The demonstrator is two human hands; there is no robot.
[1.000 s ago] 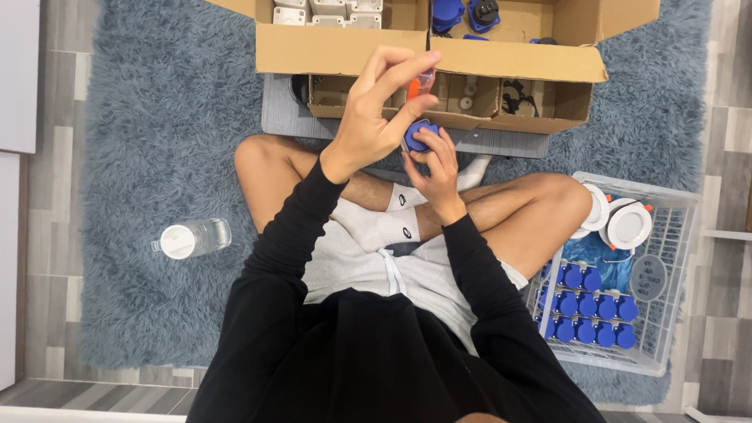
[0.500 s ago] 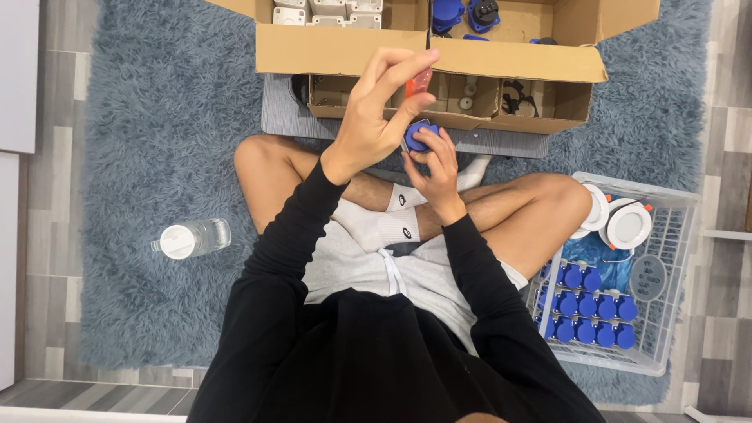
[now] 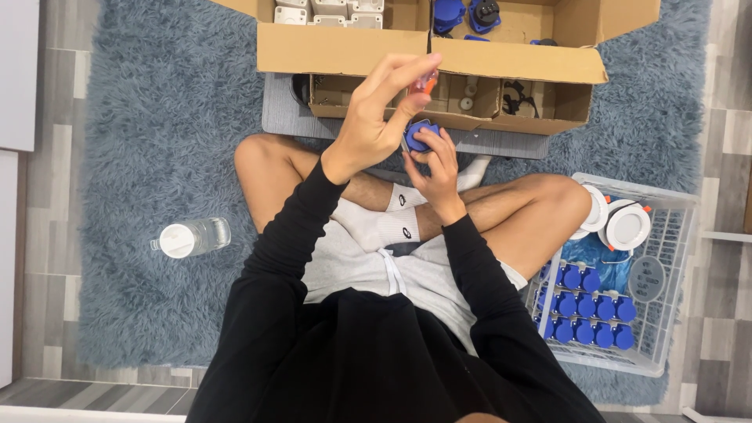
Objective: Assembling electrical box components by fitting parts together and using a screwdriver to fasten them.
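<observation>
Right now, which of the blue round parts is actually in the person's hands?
The single blue round part held up before the cardboard box, pinched by right hand and left hand. The other blue ones sit in rows in the white basket.

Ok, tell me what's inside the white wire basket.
The basket holds rows of blue plugs, two white round fittings, a grey disc and crumpled blue plastic. The person's knee covers its near-left corner.
</observation>
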